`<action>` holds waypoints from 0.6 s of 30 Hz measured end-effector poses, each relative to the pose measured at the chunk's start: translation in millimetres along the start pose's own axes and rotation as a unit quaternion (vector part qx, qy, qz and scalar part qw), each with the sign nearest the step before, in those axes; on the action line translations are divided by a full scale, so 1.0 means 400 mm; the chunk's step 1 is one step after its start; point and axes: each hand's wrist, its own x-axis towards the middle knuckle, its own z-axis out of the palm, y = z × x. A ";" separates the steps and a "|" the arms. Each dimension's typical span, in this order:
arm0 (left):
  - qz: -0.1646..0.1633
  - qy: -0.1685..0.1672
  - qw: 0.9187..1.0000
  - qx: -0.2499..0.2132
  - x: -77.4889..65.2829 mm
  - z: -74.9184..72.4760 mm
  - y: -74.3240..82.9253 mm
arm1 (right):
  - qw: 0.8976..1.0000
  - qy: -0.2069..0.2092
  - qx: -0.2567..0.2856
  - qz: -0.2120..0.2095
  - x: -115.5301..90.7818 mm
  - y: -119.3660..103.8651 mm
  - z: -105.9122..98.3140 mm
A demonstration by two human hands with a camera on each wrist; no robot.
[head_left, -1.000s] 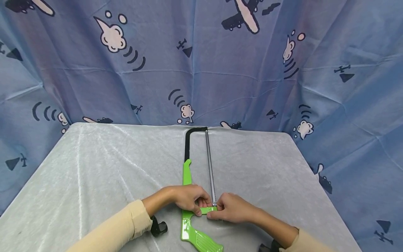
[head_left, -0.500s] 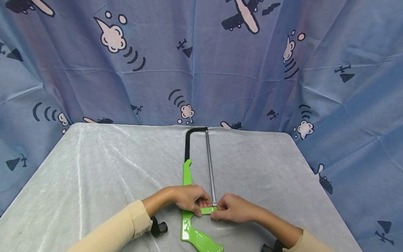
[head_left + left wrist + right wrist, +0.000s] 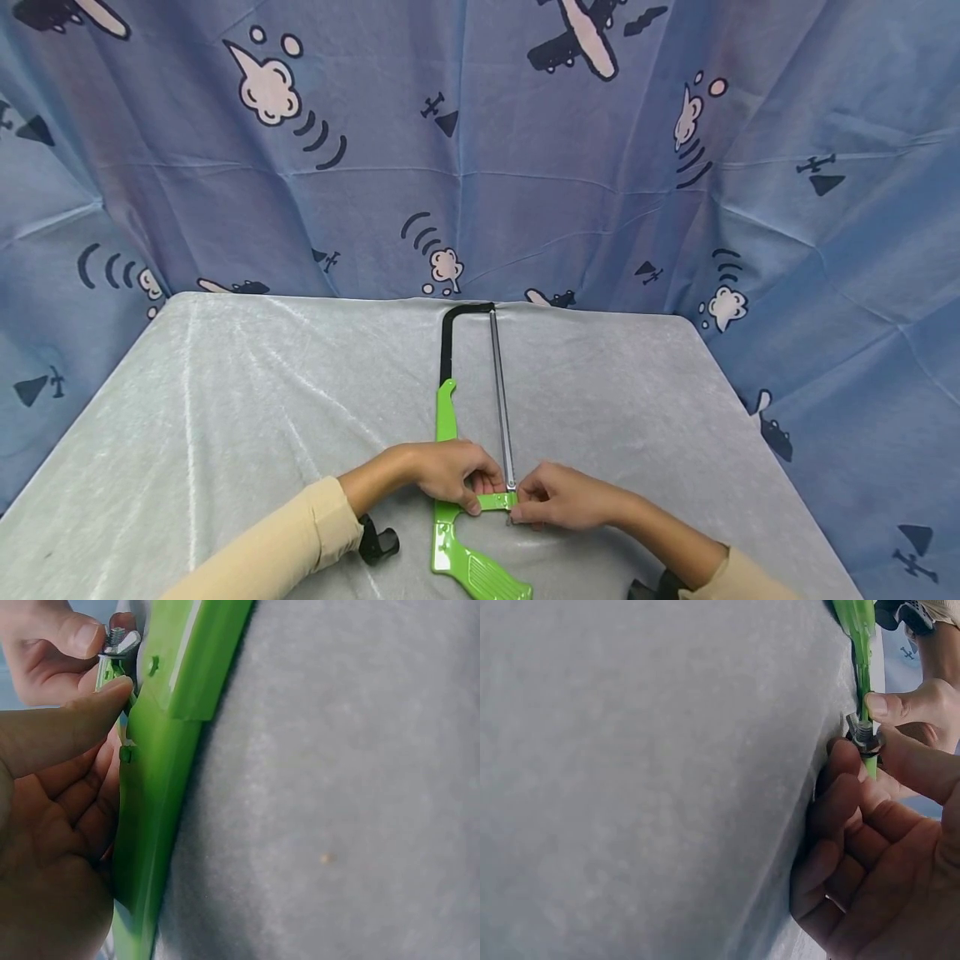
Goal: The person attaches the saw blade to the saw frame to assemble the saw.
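A hacksaw (image 3: 483, 573) with a green handle and a black front frame lies on the grey cloth. Its silver blade (image 3: 501, 400) runs along the right side. My left hand (image 3: 457, 471) pinches the short green arm at the blade's near end, thumb on top. Opposite it, my right hand (image 3: 562, 497) has thumb and fingers on a metal wing nut (image 3: 864, 739) at the end of that arm. The screw thread shows through the wing nut (image 3: 122, 645) in the left wrist view. In the head view the fingers mostly hide this nut.
A grey cloth (image 3: 300, 400) covers the table. Behind and around it hangs a blue curtain (image 3: 375, 150) printed with planes and clouds. Black wrist mounts (image 3: 378, 542) sit below the sleeves. The saw's far end reaches the table's back edge.
My right hand shifts slightly to the right, its thumb sliding off the green arm toward the nut. My left hand and the hacksaw stay in place.
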 end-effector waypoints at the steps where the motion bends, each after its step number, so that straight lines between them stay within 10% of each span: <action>1: 0.000 0.000 1.000 0.000 0.000 0.000 0.000 | 1.000 -0.003 0.003 -0.002 -0.001 0.000 -0.001; 18: -0.006 0.003 1.000 0.009 0.000 0.002 0.002 | 1.000 -0.005 0.006 0.009 -0.005 -0.002 0.000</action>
